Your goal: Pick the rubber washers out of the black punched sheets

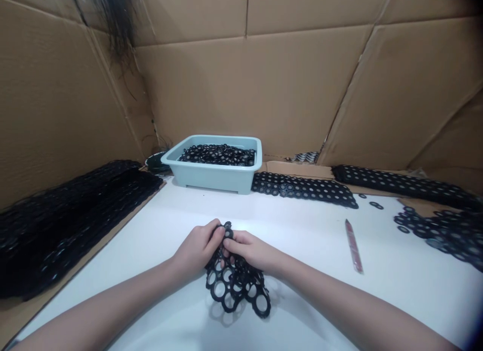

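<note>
Between my hands is a black mesh of joined rings (227, 288), bunched at the top and hanging loose below over the white table. My left hand (198, 248) pinches its upper left part, thumb pressed against the fingers. On the other side my right hand (251, 250) grips the mesh close to the same spot, its thumb near a single ring at the top. Some fingertips of both hands are hidden behind the mesh. The lower rings hang open and partly overlap.
A light blue basin (211, 176) full of black rings stands at the back. Beside it lies a ring mesh strip (305, 187). Loose black rings (445, 233) and a red pointed tool (353, 246) are to the right. Black strands (71, 215) cover the left side. Cardboard walls (241, 89) surround the table.
</note>
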Demonstrator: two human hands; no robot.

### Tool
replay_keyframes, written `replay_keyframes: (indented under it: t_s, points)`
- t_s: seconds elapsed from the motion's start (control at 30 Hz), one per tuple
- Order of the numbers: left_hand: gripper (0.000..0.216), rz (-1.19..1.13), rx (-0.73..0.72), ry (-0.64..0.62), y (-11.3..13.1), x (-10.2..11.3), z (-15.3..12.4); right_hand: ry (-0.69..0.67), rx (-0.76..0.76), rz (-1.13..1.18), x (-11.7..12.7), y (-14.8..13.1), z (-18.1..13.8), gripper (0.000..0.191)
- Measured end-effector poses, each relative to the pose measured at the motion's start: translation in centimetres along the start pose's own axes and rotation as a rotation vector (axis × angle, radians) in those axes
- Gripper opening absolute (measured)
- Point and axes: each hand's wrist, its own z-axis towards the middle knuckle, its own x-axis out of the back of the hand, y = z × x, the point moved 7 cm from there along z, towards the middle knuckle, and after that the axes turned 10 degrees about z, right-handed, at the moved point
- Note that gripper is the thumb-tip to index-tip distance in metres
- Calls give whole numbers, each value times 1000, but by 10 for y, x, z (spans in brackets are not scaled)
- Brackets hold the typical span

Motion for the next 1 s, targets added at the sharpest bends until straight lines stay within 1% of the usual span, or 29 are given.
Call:
replay_keyframes:
  t_s: [0.17,0.23,0.37,0.53,0.67,0.73,0.9,1.0]
  points:
    - [34,-21,70,109,-8,9,3,8,-18,7,-3,-2,-2,18]
    - [33,4,81,122,-9,9,3,4,-11,-1,-4,-2,-2,18]
    - [28,90,69,71,-8,3,3,-2,4,-23,-4,-2,-1,18]
    - [27,181,64,49,-8,0,2,19,6,-88,-2,-2,-1,22]
    - [29,211,68,59,-9,2,4,23,8,-100,-3,-4,-2,22]
    - [28,211,60,52,-9,2,4,28,6,-108,-3,-4,-3,22]
    - [27,126,-2,-18,-3,-3,2,25,9,-135,-3,-3,-3,20]
    - [28,117,-6,-36,-3,-4,1,24,17,-139,-3,-2,-2,20]
